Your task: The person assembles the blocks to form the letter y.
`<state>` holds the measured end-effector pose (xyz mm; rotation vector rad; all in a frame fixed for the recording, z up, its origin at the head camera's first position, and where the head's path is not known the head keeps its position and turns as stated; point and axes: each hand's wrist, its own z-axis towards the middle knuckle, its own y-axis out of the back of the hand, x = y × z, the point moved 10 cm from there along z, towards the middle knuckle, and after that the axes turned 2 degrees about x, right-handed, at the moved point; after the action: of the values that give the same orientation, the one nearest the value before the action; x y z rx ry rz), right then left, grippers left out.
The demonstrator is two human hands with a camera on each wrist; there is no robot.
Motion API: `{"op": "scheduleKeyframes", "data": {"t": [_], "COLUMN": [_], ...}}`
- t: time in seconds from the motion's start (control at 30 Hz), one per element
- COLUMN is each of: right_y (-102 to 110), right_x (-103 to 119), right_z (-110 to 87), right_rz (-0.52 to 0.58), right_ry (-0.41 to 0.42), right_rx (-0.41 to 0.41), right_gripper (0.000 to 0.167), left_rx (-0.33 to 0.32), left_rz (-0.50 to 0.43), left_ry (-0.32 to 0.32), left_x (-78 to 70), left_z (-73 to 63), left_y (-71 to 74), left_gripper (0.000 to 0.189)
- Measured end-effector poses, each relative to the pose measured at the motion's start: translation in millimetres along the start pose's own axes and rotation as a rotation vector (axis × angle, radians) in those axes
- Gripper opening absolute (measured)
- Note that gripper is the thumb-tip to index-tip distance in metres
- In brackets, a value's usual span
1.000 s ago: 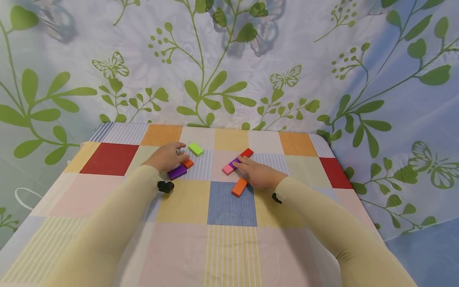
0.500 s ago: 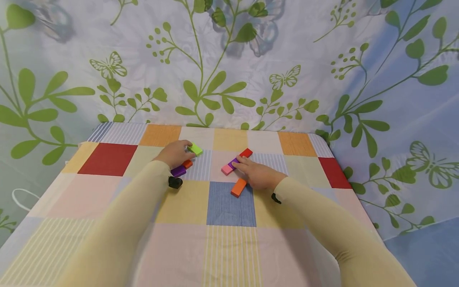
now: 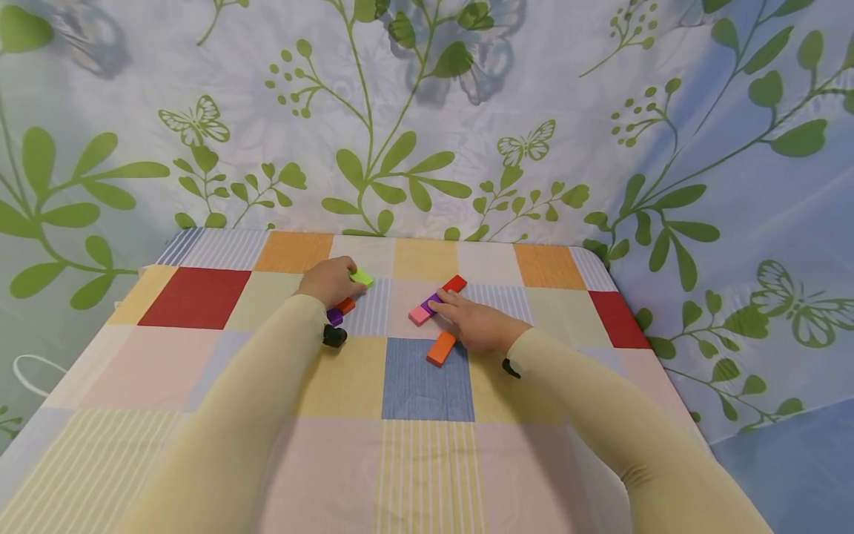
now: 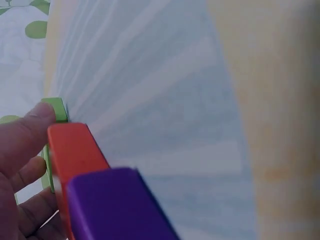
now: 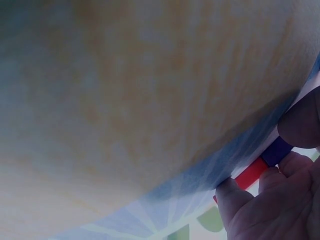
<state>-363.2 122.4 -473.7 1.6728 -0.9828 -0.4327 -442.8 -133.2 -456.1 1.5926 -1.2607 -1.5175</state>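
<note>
My left hand (image 3: 327,280) pinches a lime-green rectangular block (image 3: 362,277) between thumb and fingers; in the left wrist view the thumb presses the green block's end (image 4: 59,110). Beside that hand lie an orange-red block (image 3: 345,305) and a purple block (image 3: 335,317), partly covered by the wrist. My right hand (image 3: 483,325) holds a second purple block (image 3: 433,302), midway in a slanting row between a pink block (image 3: 419,316) and a red block (image 3: 455,283). In the right wrist view its fingers touch the red block (image 5: 251,173) too. Under the palm's edge an orange block (image 3: 441,349) shows partly.
A patchwork-patterned cloth (image 3: 427,475) covers the table. Behind it hangs a pale curtain (image 3: 267,111) printed with green leaves and butterflies. A white cable loop (image 3: 30,378) sticks out at the left edge.
My left hand has moved rightward and forward, past the orange-red and purple blocks, and has taken hold of the green block. The right hand has stayed on its row.
</note>
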Motion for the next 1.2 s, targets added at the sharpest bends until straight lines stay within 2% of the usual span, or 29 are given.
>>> {"op": "scheduleKeyframes", "data": {"t": [0.33,0.7,1.2], "right_y": [-1.8,-2.8,-4.2], "right_x": [-1.1,-1.2,-1.6], "right_z": [0.3,-0.3,0.9], "right_rz": [-0.008,-0.002,-0.021], "right_ry": [-0.012,-0.007,-0.019], "right_rx": [-0.001,0.001,0.003], "right_gripper": [0.065,0.07,0.065], "left_rx": [-0.03,-0.055,-0.054], "left_rz": [0.017,0.04,-0.01], "left_ry": [0.004,-0.009,-0.015], "left_x": [-3.8,-1.3,-9.1], "left_z": [-3.5,-0.7,-4.9], "left_y": [1.4,-2.0,-2.2], "left_gripper": [0.056,0.054,0.051]}}
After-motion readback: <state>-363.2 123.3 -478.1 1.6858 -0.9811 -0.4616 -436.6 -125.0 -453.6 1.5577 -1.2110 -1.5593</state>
